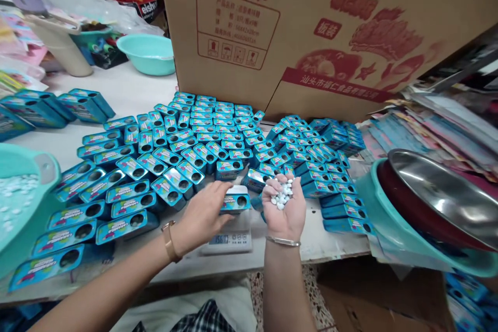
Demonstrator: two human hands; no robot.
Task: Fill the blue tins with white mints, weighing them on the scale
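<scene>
My left hand (202,215) reaches over a small white digital scale (229,241) and touches a blue tin (236,202) resting on it; the fingers curl round the tin's left end. My right hand (284,207) is held palm up just right of the scale, cupped round a heap of small white candies (282,193). Several open blue tins (155,166) with round holes lie in rows all over the white table (128,88) beyond and left of my hands.
A big cardboard box (311,26) stands at the back. A teal basin (23,187) with white candies sits at the left edge. At right, a steel bowl (439,187) rests in a teal basin. Another teal bowl (150,54) is far left.
</scene>
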